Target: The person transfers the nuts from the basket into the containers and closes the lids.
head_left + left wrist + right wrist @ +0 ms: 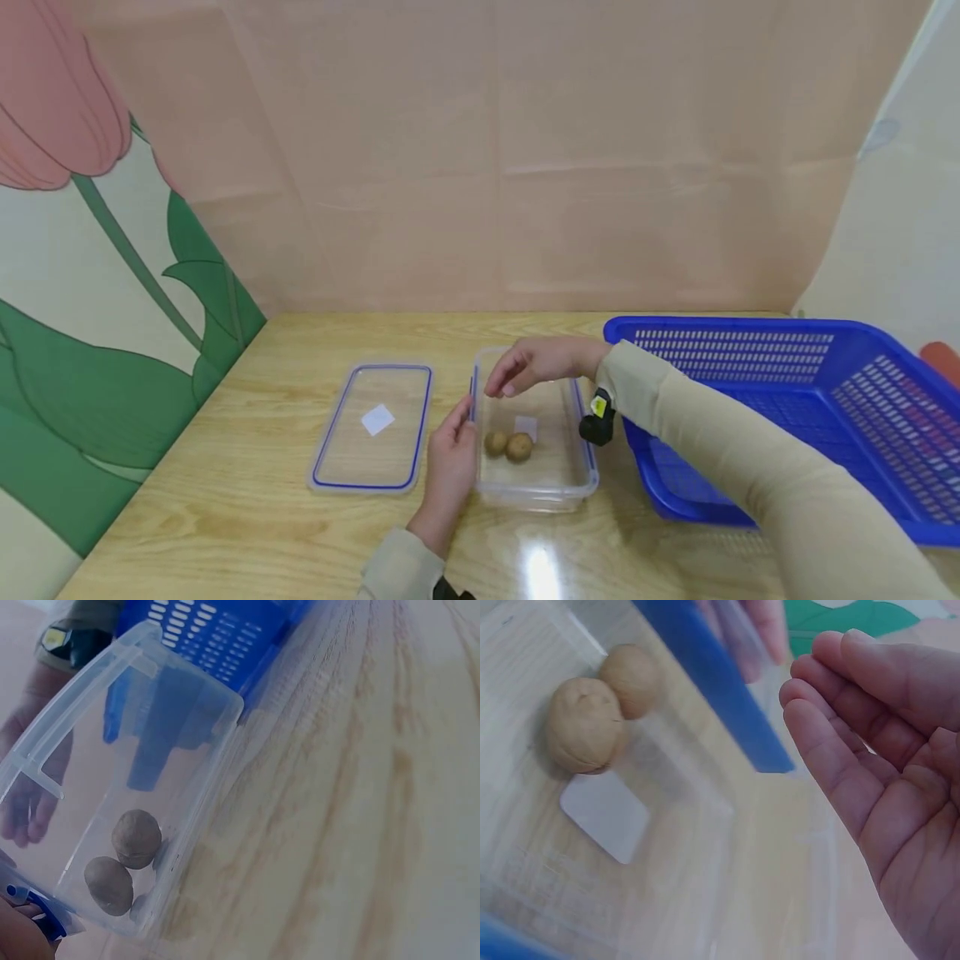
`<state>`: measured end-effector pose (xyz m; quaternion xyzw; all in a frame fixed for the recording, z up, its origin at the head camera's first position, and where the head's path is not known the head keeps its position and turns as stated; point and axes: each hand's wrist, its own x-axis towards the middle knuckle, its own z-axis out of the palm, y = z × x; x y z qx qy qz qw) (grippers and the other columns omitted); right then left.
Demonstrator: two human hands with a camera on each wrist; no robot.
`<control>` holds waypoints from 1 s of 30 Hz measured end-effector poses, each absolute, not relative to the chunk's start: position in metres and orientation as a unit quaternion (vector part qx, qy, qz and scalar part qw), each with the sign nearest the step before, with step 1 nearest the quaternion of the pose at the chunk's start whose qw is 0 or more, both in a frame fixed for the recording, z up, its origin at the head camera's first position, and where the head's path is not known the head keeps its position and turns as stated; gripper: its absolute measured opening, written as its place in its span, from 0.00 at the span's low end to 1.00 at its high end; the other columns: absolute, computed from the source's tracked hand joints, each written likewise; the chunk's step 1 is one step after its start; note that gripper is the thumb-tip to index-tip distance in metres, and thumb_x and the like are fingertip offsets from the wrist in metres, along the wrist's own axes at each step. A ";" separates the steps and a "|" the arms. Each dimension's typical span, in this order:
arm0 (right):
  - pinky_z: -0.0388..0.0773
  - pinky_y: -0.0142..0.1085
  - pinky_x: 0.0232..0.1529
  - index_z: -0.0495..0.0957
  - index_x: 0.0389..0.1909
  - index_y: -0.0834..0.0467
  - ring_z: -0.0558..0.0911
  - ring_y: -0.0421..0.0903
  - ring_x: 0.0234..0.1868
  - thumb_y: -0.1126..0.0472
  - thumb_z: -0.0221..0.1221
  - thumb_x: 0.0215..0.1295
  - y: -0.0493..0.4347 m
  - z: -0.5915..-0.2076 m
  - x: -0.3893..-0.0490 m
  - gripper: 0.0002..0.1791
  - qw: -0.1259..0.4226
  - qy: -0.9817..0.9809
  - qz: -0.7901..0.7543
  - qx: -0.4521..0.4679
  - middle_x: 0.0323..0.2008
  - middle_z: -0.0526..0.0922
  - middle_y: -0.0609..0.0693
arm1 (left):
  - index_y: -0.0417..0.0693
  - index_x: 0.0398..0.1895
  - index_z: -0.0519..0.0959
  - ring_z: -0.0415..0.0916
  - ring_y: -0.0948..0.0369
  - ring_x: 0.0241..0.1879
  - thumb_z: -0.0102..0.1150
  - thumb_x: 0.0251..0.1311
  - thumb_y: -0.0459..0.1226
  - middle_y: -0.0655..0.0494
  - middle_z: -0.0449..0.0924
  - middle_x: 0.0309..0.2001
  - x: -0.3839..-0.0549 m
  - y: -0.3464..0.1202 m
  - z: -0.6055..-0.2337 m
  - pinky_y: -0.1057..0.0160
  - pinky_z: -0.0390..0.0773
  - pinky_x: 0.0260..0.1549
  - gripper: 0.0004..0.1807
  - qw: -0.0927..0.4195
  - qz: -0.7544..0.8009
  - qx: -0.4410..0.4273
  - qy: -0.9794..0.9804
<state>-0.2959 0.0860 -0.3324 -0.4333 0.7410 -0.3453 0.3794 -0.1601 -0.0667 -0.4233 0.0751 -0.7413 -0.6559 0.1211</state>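
A clear plastic container with blue latches stands on the table, its top uncovered. Two round tan walnuts lie side by side on its floor near a white square label. My left hand rests along the container's left wall, fingertips at the raised blue latch. Over the container's far half hovers my right hand. Its fingers are loosely bent, and nothing shows between them in the right wrist view.
Left of the container lies its clear lid with a blue seal and a white label. A large blue basket stands to the right, partly behind my right sleeve. Pinkish sheeting hangs behind the wooden table.
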 end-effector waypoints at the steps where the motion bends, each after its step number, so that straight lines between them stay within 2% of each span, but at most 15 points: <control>1: 0.75 0.36 0.56 0.76 0.51 0.66 0.78 0.44 0.52 0.66 0.55 0.63 0.089 -0.330 -0.296 0.16 0.377 0.743 -0.349 -0.428 0.50 0.81 0.55 | 0.39 0.60 0.70 0.64 0.50 0.62 0.43 0.61 0.29 0.44 0.70 0.61 -0.160 -0.067 -0.423 0.51 0.66 0.62 0.22 0.121 -0.657 0.075 -0.740; 12: 0.75 0.36 0.56 0.73 0.53 0.70 0.75 0.55 0.55 0.66 0.55 0.63 0.120 -0.308 -0.292 0.19 0.335 0.740 -0.398 -0.428 0.51 0.79 0.59 | 0.41 0.60 0.70 0.64 0.50 0.62 0.44 0.62 0.29 0.44 0.69 0.61 -0.159 -0.067 -0.421 0.53 0.66 0.61 0.22 0.116 -0.660 0.083 -0.738; 16: 0.75 0.35 0.55 0.72 0.54 0.70 0.77 0.50 0.53 0.65 0.55 0.63 0.136 -0.302 -0.289 0.20 0.318 0.745 -0.407 -0.422 0.51 0.79 0.58 | 0.42 0.61 0.69 0.62 0.50 0.64 0.43 0.63 0.29 0.45 0.67 0.63 -0.158 -0.067 -0.420 0.52 0.65 0.62 0.22 0.103 -0.665 0.088 -0.734; 19: 0.75 0.34 0.54 0.72 0.54 0.71 0.78 0.42 0.51 0.65 0.55 0.63 0.150 -0.300 -0.289 0.19 0.304 0.743 -0.421 -0.423 0.49 0.80 0.52 | 0.42 0.62 0.69 0.62 0.50 0.64 0.43 0.63 0.29 0.45 0.67 0.63 -0.158 -0.067 -0.421 0.53 0.64 0.62 0.22 0.103 -0.666 0.089 -0.734; 24: 0.75 0.31 0.54 0.72 0.53 0.69 0.77 0.40 0.52 0.68 0.53 0.64 0.176 -0.300 -0.290 0.17 0.293 0.718 -0.464 -0.429 0.48 0.81 0.42 | 0.41 0.61 0.69 0.62 0.49 0.64 0.44 0.62 0.28 0.44 0.67 0.63 -0.157 -0.067 -0.422 0.53 0.64 0.62 0.22 0.107 -0.662 0.089 -0.736; 30: 0.74 0.28 0.54 0.75 0.53 0.63 0.77 0.39 0.53 0.71 0.50 0.65 0.204 -0.300 -0.292 0.17 0.278 0.705 -0.487 -0.435 0.50 0.80 0.41 | 0.42 0.61 0.69 0.62 0.49 0.64 0.44 0.62 0.28 0.45 0.67 0.63 -0.157 -0.068 -0.423 0.52 0.64 0.62 0.23 0.106 -0.663 0.092 -0.736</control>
